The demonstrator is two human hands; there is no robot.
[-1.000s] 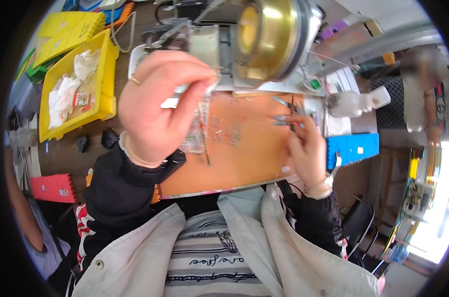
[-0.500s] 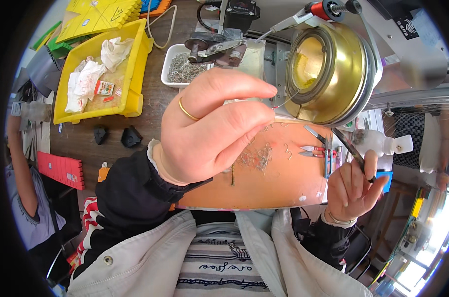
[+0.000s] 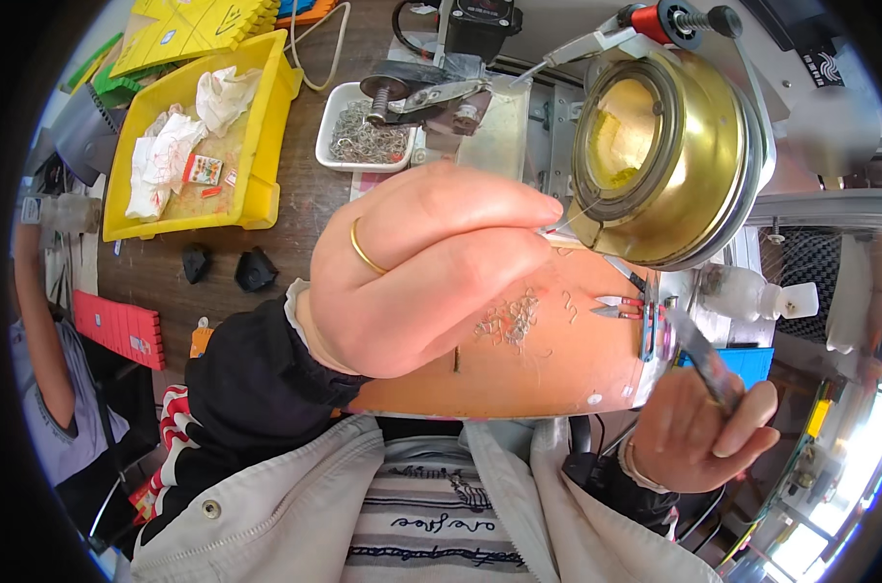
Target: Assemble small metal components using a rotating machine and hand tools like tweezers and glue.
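Note:
My left hand (image 3: 421,267) is raised over the orange work board, thumb and forefinger pinched on a thin line (image 3: 579,215) with a small red bit at the fingertips. That line reaches toward the brass-coloured round drum (image 3: 708,146) of a winding device, just right of the fingers. What else sits in the pinch is hidden. At the board's right side, my right hand (image 3: 698,428) is closed around a slim grey tool (image 3: 705,360), blurred by motion, its end pointing up and left. Small bent wire hooks (image 3: 509,319) lie loose on the board (image 3: 557,379) beneath my left hand.
A white dish (image 3: 326,155) of wire hooks stands behind my left hand. Left of it is a yellow tray (image 3: 285,126) with crumpled tissues. Red-handled snips (image 3: 623,307) and a clear bottle (image 3: 737,289) lie at right. A red thread spool (image 3: 657,23) tops the device. Another person's arm (image 3: 42,340) shows far left.
My left hand has shifted slightly right, still pinching the line. My right hand has lowered and turned, swinging the grey tool down away from the drum.

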